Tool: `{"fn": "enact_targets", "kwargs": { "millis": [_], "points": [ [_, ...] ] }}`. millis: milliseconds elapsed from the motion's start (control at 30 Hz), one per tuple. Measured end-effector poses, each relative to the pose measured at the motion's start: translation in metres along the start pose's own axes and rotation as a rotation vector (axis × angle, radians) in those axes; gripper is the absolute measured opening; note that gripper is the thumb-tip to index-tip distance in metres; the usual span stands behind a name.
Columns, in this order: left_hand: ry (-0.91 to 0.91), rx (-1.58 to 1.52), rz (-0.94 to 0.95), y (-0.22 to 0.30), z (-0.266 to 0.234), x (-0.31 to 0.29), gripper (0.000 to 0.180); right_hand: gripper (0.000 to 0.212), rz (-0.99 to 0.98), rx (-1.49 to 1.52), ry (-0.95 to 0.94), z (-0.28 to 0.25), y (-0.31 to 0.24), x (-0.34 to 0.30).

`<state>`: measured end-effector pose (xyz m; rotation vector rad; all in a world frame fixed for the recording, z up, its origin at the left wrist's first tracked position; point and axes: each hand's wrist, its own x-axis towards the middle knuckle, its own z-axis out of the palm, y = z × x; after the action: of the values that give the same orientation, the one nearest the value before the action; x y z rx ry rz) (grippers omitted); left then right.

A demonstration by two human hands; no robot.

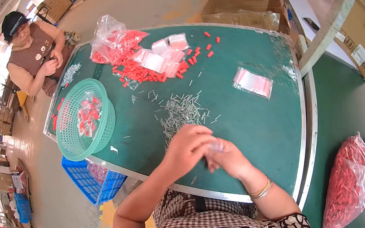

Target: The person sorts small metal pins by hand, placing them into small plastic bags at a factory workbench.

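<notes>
Left hand [189,142] curled, grip hard to tell, right hand [230,159] pinching blurred bag [217,146] beside pins [182,114], basket [108,123] of red plugs [89,114] left of pins

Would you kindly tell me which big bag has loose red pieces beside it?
The left bag, on the table: red pieces lie by it; the right bag shows none around it.

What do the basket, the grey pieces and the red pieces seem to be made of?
Basket: likely plastic, by its moulded mesh and slight sheen.
Grey pieces: probably metal, silvery, with bright glints.
Red pieces: plastic or rubber, perhaps; even colour, finish too small to judge.
</notes>
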<state>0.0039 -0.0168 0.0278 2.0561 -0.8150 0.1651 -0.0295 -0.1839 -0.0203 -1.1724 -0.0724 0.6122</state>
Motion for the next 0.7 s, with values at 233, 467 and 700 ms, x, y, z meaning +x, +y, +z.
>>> {"fn": "enact_targets", "kwargs": {
  "millis": [233,467,700],
  "points": [
    [0.154,-0.084,-0.201,0.021,0.007,-0.019,0.014,0.018,-0.174,0.837,0.003,-0.008,0.000,0.010],
    [0.091,-0.050,-0.281,0.015,0.041,-0.031,0.018,0.021,-0.156,0.774,0.101,-0.001,-0.007,0.007],
    [0.254,-0.473,-0.605,0.014,0.038,-0.032,0.003,0.019,-0.175,0.827,0.188,-0.005,-0.003,0.006]
  ]
}}
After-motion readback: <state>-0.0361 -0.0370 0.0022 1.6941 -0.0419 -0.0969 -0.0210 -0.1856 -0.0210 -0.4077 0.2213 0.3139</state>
